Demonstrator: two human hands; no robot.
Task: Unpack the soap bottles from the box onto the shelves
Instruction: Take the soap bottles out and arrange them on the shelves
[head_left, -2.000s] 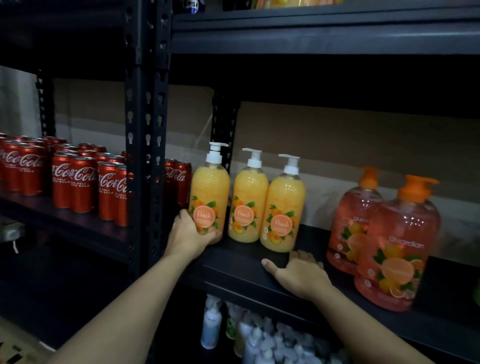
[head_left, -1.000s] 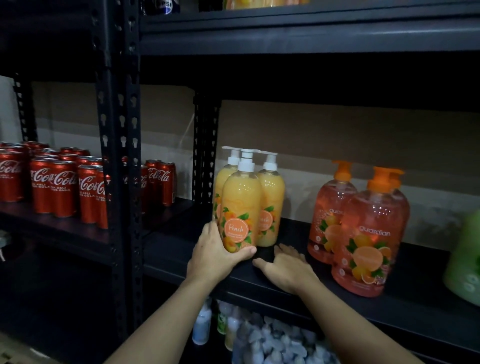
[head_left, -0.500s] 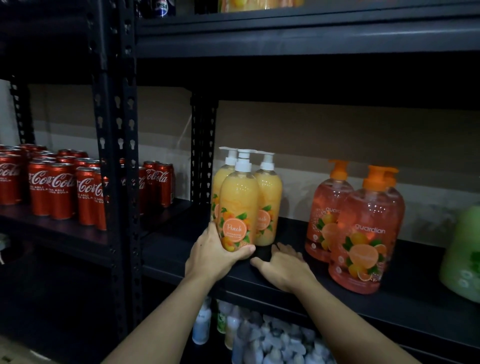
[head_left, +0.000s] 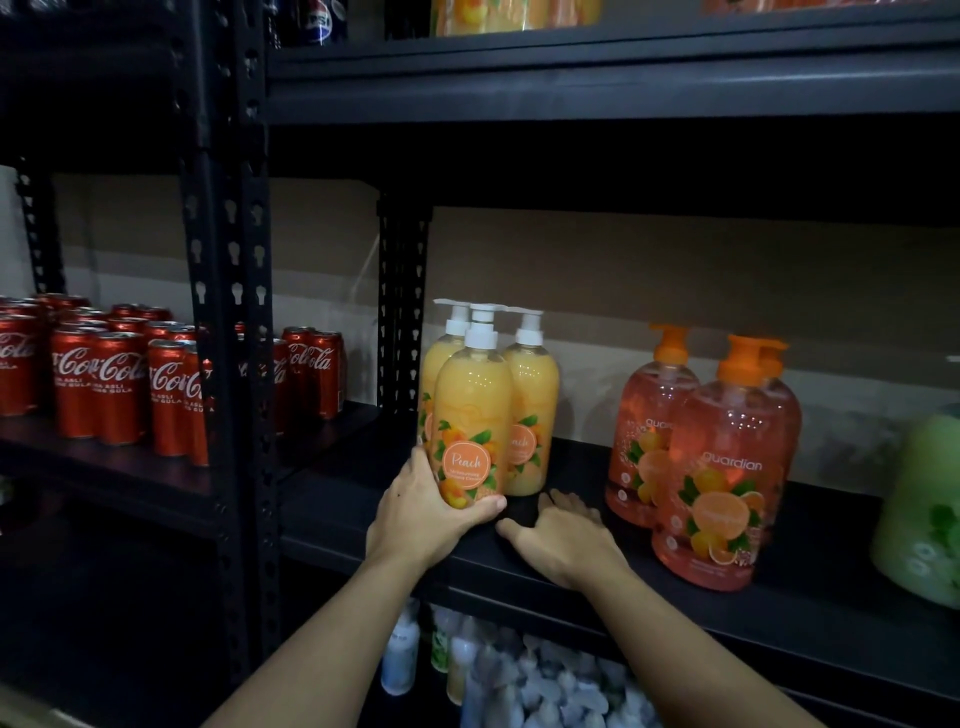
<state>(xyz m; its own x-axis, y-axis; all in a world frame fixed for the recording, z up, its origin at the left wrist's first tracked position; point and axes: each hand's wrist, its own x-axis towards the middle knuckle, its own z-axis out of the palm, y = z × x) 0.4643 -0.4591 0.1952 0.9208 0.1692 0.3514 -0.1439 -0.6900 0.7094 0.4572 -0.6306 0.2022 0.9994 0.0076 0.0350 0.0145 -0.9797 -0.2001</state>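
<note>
On shelf (head_left: 332, 514), upright peach bottle (head_left: 472, 410), pump (head_left: 483, 325) up, clasped in left hand (head_left: 421, 519); right hand (head_left: 561, 540) flat.

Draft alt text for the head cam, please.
A person's left hand grips the base of a yellow peach soap bottle on a black shelf, two matching bottles close behind it, while the right hand rests flat on the shelf alongside. Orange pump bottles stand to the right; Coca-Cola cans fill the neighbouring shelf on the left.
</note>
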